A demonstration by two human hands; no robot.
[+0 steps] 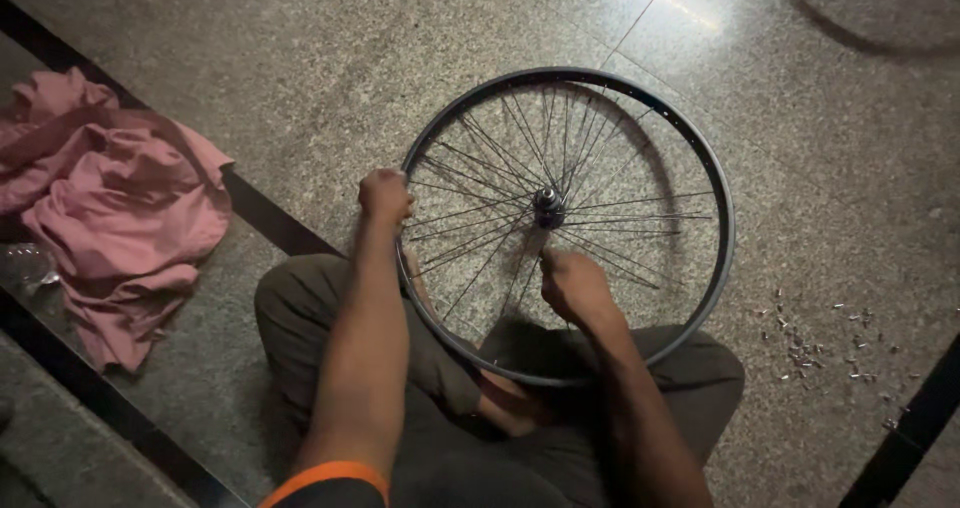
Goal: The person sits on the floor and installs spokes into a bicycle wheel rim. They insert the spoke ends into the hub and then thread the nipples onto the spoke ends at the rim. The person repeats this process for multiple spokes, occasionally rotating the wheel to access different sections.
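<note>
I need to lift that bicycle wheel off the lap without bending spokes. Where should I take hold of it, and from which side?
Grip the wheel by its rim, at the bare far-right arc, coming from outside the circle. The rim is a stiff hoop with a free edge there; the thin spokes crowd toward the hub. The left hand already sits at the rim's left side; the right hand is among the spokes.

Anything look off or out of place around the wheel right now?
Two things stand out. Small metal bits lie scattered loose on the floor right of the wheel. A pink cloth lies crumpled in a heap at the left. The rim looks round and unbent.
</note>
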